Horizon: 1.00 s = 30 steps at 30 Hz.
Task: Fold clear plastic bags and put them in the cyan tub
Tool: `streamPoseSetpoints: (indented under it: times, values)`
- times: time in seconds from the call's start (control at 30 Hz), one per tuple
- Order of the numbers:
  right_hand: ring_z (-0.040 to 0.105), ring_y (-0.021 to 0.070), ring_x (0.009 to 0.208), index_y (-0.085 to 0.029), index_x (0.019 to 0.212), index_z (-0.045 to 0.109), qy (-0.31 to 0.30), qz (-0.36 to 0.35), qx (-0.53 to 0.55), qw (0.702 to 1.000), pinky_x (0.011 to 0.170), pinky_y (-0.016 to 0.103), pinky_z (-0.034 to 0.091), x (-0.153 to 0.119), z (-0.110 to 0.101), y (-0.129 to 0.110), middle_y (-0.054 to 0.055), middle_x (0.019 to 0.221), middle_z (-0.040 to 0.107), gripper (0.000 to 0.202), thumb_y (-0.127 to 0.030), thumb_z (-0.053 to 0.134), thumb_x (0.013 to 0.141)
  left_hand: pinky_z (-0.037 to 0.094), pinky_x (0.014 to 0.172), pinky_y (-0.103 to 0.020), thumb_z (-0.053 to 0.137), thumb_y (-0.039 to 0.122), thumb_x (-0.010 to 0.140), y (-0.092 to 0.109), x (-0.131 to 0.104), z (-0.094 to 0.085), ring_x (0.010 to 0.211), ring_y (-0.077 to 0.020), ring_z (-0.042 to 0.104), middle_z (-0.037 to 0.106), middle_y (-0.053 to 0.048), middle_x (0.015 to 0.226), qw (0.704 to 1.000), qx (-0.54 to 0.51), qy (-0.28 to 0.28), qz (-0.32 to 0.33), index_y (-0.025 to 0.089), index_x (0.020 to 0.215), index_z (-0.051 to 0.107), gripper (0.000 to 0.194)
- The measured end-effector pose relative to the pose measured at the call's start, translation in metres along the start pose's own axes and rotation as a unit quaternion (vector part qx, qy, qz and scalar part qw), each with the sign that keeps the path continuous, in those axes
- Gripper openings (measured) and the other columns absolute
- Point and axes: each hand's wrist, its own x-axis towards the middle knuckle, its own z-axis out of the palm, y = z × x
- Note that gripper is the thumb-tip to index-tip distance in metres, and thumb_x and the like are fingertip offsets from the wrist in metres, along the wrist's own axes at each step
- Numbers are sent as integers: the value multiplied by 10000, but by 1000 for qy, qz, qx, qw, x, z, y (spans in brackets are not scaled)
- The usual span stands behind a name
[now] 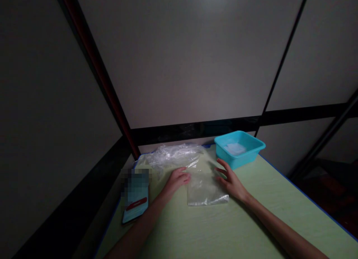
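A clear, flat plastic bag (206, 190) lies on the pale green table between my two hands. At the bag's left edge is my left hand (178, 177), its fingers loosely bent and a little apart; whether they touch the plastic I cannot make out. Over the right edge hovers my right hand (231, 182), open with fingers spread and nothing held. Behind them, a crumpled heap of clear plastic bags (175, 154) rests along the table's far side.
A turquoise plastic basin (240, 160) with something whitish inside stands at the back right. On the left lies a phone (136, 199) with its screen lit, partly pixelated. The table (179, 233) has a blue edge and meets pale wall panels (195, 65) behind.
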Motion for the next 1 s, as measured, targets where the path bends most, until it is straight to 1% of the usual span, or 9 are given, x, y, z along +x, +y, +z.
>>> streamPoseSetpoints:
  times: [0.07,0.17,0.3,0.43,0.53,0.6,0.77,0.9,1.0]
  values:
    - [422,218,1131,-301,1245,254,1,5,-2,1000,872,406,419,4,-1,0,72,1384,203,560,-282,517,751,429,666,-298,644,125,634,-4,9,2,677,-192,601,629,-21,687,1000,20,18,15,142,1023,479,423]
    - [429,235,1120,-295,1236,273,5,7,20,1000,853,411,433,10,1,-5,87,1379,209,571,-298,541,732,399,506,-228,626,57,584,-11,20,7,485,-127,544,569,53,549,997,50,46,39,149,1034,445,494]
    - [442,248,1109,-306,1232,275,0,10,58,998,784,400,478,15,7,-9,92,1385,195,551,-341,523,741,355,421,-179,602,23,531,-16,23,10,399,-80,488,507,106,496,991,78,81,75,162,1016,435,532]
    - [461,247,1095,-314,1212,305,10,26,105,994,788,416,469,16,7,-4,89,1385,214,560,-343,547,708,367,407,-166,589,74,534,-17,20,6,408,-84,520,508,108,498,987,91,91,96,169,959,442,460]
    - [468,240,1091,-323,1211,294,9,25,98,995,816,431,447,15,4,2,93,1393,201,563,-322,543,706,362,391,-165,578,92,530,-19,19,4,410,-97,528,504,106,472,983,101,104,109,163,918,448,415]
    - [467,236,1093,-322,1221,271,10,14,69,997,832,439,433,14,2,4,98,1393,199,547,-320,513,731,374,407,-172,574,87,526,-20,18,4,425,-100,534,517,98,481,980,107,118,123,161,899,457,397]
    - [468,207,1091,-292,1233,243,26,-19,-31,999,846,407,435,13,-2,6,102,1371,234,508,-260,432,764,426,544,-198,561,56,526,-22,17,6,530,-100,561,553,73,550,965,120,160,167,163,901,489,396]
    - [500,212,1038,-241,1218,269,52,-33,-110,992,734,361,507,13,-1,8,125,1320,303,511,-223,423,730,420,557,-200,558,45,532,-24,15,11,530,-88,547,570,53,640,953,133,192,194,172,976,501,465]
    - [519,228,992,-209,1200,315,61,-37,-129,989,671,356,524,15,1,11,138,1293,331,510,-217,446,707,413,543,-188,555,31,533,-26,14,15,517,-71,533,568,41,722,945,138,211,210,196,1027,494,524]
